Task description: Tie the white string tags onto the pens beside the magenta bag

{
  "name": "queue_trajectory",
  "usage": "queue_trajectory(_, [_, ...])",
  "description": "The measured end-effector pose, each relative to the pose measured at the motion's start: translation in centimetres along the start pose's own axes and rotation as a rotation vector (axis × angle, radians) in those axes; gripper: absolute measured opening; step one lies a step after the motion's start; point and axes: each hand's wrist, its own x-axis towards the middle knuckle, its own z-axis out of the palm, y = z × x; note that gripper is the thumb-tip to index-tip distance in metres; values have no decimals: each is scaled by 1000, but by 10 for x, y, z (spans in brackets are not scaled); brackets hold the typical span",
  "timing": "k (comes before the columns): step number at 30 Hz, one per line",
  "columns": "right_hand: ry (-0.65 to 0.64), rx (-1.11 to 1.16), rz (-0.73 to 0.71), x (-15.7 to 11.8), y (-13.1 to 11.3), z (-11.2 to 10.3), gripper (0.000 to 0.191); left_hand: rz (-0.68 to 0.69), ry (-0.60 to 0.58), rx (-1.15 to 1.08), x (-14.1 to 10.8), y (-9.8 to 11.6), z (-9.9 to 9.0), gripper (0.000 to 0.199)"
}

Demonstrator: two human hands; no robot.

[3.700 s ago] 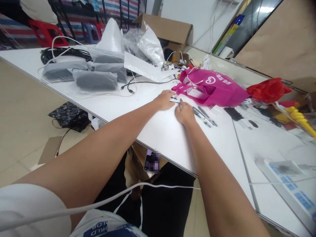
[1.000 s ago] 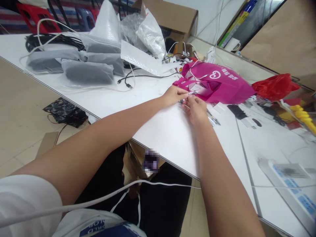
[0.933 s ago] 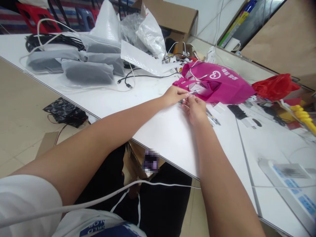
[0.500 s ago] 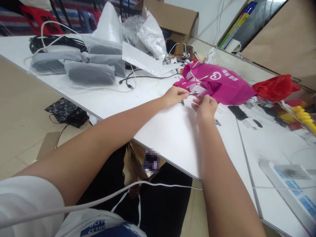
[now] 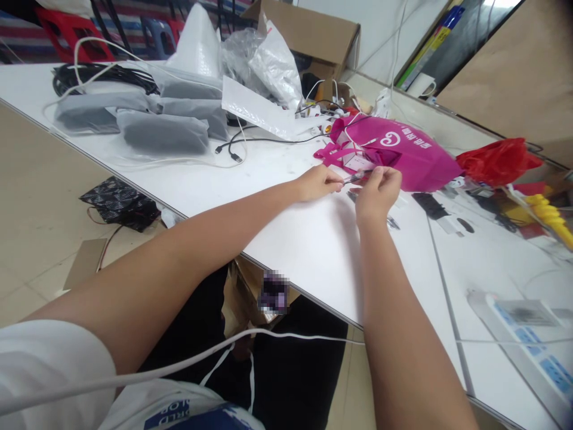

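Note:
My left hand (image 5: 317, 183) is over the white table (image 5: 308, 233), its thumb and fingers pinched on one end of a thin, dark, stick-like piece (image 5: 357, 177). The other end runs to the fingertips of my right hand (image 5: 378, 190), which is closed on it. The piece is too small to name, and the fingers cover both its ends. Just beyond the hands lies a magenta bag (image 5: 421, 158) with white print. A small flat piece (image 5: 393, 223) rests on the table beside my right wrist.
Several grey wrapped packages (image 5: 163, 132) lie at the back left, near a black cable (image 5: 277, 141). Clear plastic wrap (image 5: 275, 60) is piled behind. To the right are a red bag (image 5: 499, 161) and a white power strip (image 5: 528, 334). A white cord (image 5: 268, 332) crosses my lap.
My right hand has turned, its fingers curling in and rising slightly. The thin dark piece now spans both hands at a slant; before, a small gap showed between dark parts at the fingertips.

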Motion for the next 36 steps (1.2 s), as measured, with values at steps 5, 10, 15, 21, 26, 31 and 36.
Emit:
queue_trajectory(5, [24,-93,-82,-9,-17,-1,49,-51,66,-63,0,-2,1,10])
queue_trajectory(10, [84,-128,-121,-12,-25,-2,48,-47,85,-69,1,-5,1,12])
queue_trajectory(15, [61,-199,-143,-10,-22,-2,47,-13,48,-58,-1,-1,-1,19])
queue_trajectory(21, [45,-170,-111,-9,-24,-3,36,1,29,-51,-1,2,-1,20])
queue_trajectory(26, [47,-172,-101,-8,-26,-6,33,-22,39,-122,3,-3,1,13])
queue_trajectory(31, [87,-138,-82,-4,-21,-6,33,-3,40,-220,4,-5,1,21])
queue_trajectory(36, [135,-104,-75,0,-13,-7,37,-32,98,-341,4,0,2,9])
